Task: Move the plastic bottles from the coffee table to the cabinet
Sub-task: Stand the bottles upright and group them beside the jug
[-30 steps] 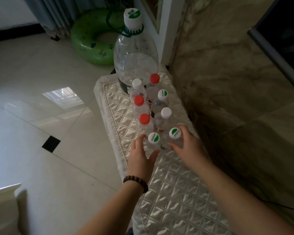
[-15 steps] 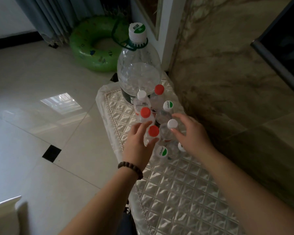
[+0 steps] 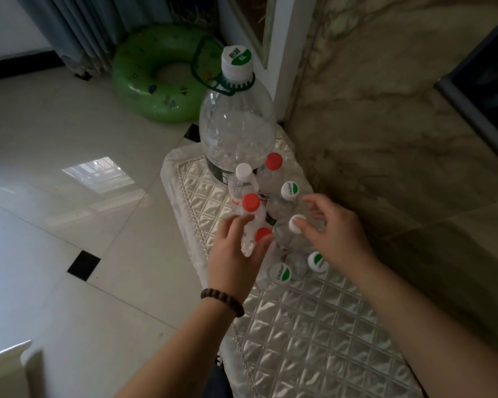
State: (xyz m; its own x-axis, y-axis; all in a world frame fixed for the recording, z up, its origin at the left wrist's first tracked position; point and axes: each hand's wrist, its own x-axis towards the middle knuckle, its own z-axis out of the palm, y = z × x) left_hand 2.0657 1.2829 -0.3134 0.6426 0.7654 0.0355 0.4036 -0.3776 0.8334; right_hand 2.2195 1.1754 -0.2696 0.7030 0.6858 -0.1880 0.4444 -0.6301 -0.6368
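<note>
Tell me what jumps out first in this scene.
The big clear bottle with a green handle ring towers at the far end of the quilted cloth, with a cluster of small bottles, red and white caps, crowded just in front of it. Both bare hands are in the cluster: the left hand against the red-capped bottle, the right hand at a white cap. A green swim ring lies on the floor behind.
</note>
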